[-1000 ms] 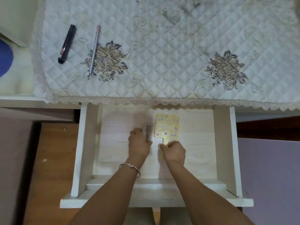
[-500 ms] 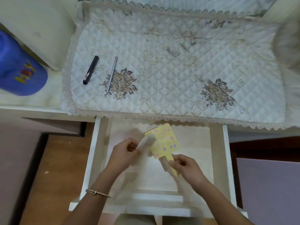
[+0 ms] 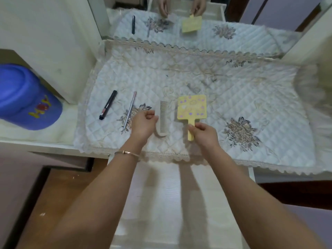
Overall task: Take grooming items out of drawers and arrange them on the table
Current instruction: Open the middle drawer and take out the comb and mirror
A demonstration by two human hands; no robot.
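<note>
A pale comb (image 3: 163, 118) lies lengthwise on the quilted white table cover (image 3: 233, 105). My left hand (image 3: 142, 124) is curled at its left side and pinches its spine. Just to the right is a yellow hand mirror (image 3: 191, 108) with purple hearts, flat on the cover with its handle pointing toward me. My right hand (image 3: 203, 134) pinches that handle. Left of the comb, a black cosmetic tube (image 3: 108, 105) and a thin pink pencil (image 3: 129, 110) rest on the cover. The open white drawer (image 3: 161, 194) is below my forearms.
A blue cap (image 3: 27, 101) sits on the lower shelf at the left. A wall mirror (image 3: 179, 15) at the back reflects my hands and the items. White cabinet sides flank the table. Wooden floor shows at the lower left.
Both hands lifted the comb and the hand mirror out of the drawer and brought them forward onto the table cover. The view tilted up toward the table.
</note>
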